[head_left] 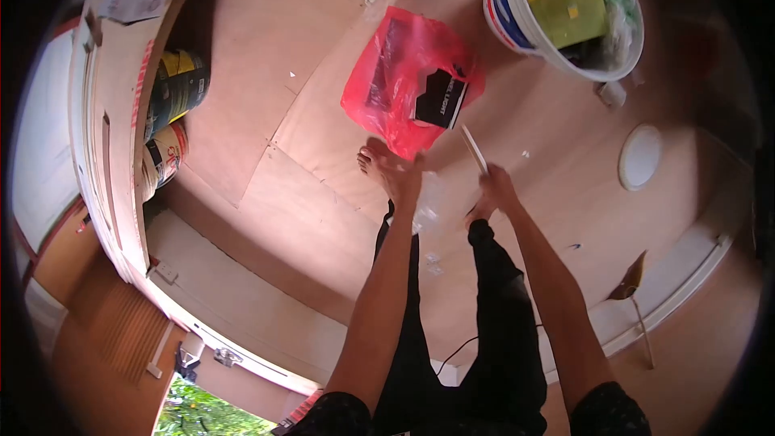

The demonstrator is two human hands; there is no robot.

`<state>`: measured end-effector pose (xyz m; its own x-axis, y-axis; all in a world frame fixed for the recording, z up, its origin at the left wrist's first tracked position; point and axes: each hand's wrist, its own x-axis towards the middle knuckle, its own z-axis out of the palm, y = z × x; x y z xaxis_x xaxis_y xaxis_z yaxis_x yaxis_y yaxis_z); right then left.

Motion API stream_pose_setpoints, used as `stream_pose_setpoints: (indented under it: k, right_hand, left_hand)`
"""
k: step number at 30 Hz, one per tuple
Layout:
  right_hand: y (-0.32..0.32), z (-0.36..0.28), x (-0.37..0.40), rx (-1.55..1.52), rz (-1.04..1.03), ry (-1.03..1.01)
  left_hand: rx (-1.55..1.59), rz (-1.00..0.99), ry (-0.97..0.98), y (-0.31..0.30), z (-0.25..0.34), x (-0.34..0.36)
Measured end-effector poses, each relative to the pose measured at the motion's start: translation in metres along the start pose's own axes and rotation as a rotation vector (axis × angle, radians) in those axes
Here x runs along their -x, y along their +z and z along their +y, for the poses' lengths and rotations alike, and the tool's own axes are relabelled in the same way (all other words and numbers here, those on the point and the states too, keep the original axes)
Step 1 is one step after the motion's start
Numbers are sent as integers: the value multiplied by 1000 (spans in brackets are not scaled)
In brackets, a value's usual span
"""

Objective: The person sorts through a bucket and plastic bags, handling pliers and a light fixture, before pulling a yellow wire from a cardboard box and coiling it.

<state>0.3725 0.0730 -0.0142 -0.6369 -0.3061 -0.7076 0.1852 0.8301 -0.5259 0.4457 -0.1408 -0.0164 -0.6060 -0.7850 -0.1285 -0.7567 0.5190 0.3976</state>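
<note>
A red plastic bag (367,109) lies on the floor in front of me. Inside or on it is a black box (441,98) with white lettering that reads in part "LIGHT". My left hand (408,183) reaches the bag's near edge, where the plastic draws to a point at my closed fingertips. In my right hand (498,187) is a thin white panel (474,148), seen nearly edge-on, its far end close to the box. Both hands are low, over my bare feet, and partly overlap them.
A white bucket (542,39) filled with bags stands at the far right. A round white disc (641,157) lies on the floor nearby. On the right, a dustpan-like thing (630,278) rests by a low ledge. Paint tins (178,85) stand left. Clear plastic scraps (433,202) lie near my feet.
</note>
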Motion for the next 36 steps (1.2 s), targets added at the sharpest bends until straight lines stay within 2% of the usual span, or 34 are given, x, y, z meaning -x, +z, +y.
stream_pose_setpoints:
  k: [1, 2, 3, 4, 6, 7, 9, 10, 12, 13, 15, 16, 18, 19, 21, 22, 23, 25, 26, 29, 30, 31, 32, 33, 34, 35, 36]
  right_hand:
    - [14, -11, -26, -3, -5, -60]
    - [-2, -68, -36, -497, -158, 158]
    - [-1, -91, -57, -641, -184, 33]
    - [27, -92, -94, -803, -115, -127]
    - [36, -108, -114, -496, 231, -148]
    - [19, -114, -102, -515, 242, -149]
    - [-27, -117, -79, -293, 105, -149]
    - [-37, -109, -78, -303, 125, -166]
    - [-37, -91, -81, 185, 418, -210]
    - [-41, -92, -81, 167, 420, -199]
    - [-53, -91, -95, 449, 409, -547]
    - [-51, -88, -106, 439, 409, -537]
    - [-41, -90, -119, 384, 249, -478]
    - [-46, -98, -112, 598, 388, -497]
    - [-73, -114, -127, 319, 84, -394]
    - [-86, -124, -119, 210, 325, -595]
    - [-82, -128, -127, -25, 668, -725]
    - [-131, -166, -100, -97, 609, -905]
    - [-147, -177, -91, -34, 469, -842]
    - [-179, -185, -71, 180, 81, -625]
    - [-173, -171, -65, 153, 165, -701]
    - [-178, -168, -34, 123, 186, -602]
    - [-177, -160, -4, 211, 136, -465]
    - [-166, -139, 25, 182, 210, -571]
    - [-169, -132, 70, 159, 84, -462]
    - [-157, -108, 103, 138, 8, -521]
    - [-173, -100, 158, 74, -224, -402]
  left_hand:
    - [-291, 315, 143, 26, -32, -3]
    - [-299, 299, 163, 29, -43, -13]
    - [13, 2, -22, 27, -49, -28]
    - [318, -299, -216, 20, -50, -37]
    - [319, -518, -536, -30, -4, -59]
    - [339, -530, -488, -36, -4, -59]
    - [391, -495, -428, -44, -8, -55]
    - [441, -473, -394, -47, -9, -52]
    - [374, -491, -381, -59, -4, -42]
    - [356, -497, -371, -66, -3, -35]
    - [591, -564, -386, -75, 1, -26]
    - [579, -571, -383, -78, 5, -27]
    - [590, -533, -346, -92, 13, -25]
    - [531, -502, -283, -96, 17, -31]
    - [435, -466, -187, -108, 15, -48]
    - [412, -447, -139, -113, 13, -60]
    - [399, -413, -104, -123, 24, -72]
    - [405, -316, -80, -143, 37, -90]
    - [432, -251, -88, -147, 42, -100]
    - [415, -284, 44, -156, 18, -117]
    - [396, -336, 86, -158, 13, -116]
    - [434, -405, -75, -165, 16, -106]
    - [442, -441, -138, -162, -15, -109]
    - [442, -555, -375, -189, 23, -90]
    - [460, -609, -456, -205, 32, -78]
    - [511, -675, -404, -216, 25, -68]
    - [531, -694, -409, -229, 16, -54]
